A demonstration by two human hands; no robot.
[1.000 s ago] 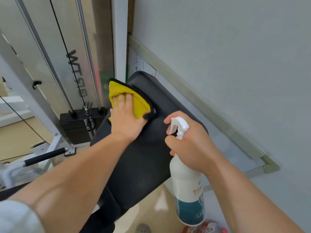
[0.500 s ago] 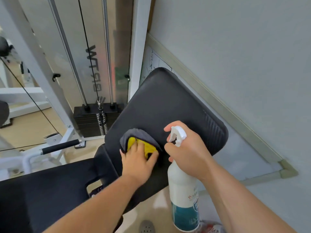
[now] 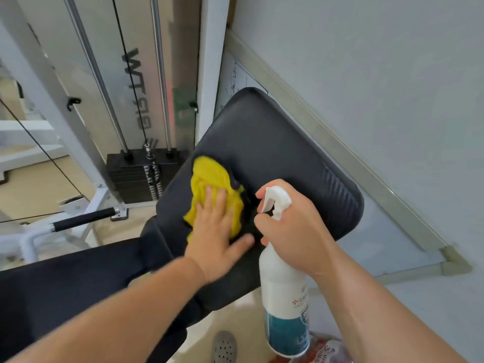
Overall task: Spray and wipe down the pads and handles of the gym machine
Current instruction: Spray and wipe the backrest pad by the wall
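Observation:
A black back pad [image 3: 285,158] of the gym machine tilts up toward the wall, with the black seat pad [image 3: 68,281] joined below it at the left. My left hand [image 3: 217,231] presses a yellow cloth [image 3: 209,179] flat against the back pad's lower left part. To the right of the cloth, my right hand [image 3: 290,229] grips the neck of a white spray bottle [image 3: 285,297] with a teal label. The bottle is upright and its nozzle faces left toward the cloth.
The weight stack [image 3: 141,176] with guide rods and a cable stands behind the pad. A black-gripped handle bar [image 3: 83,218] sticks out at the left on the white frame. The grey wall [image 3: 366,74] is close on the right. A grey shoe [image 3: 224,347] shows on the floor below.
My left hand first swept the cloth down the pad from the top edge, then moved it back up and left, where it now lies spread out. The bottle hand barely moved.

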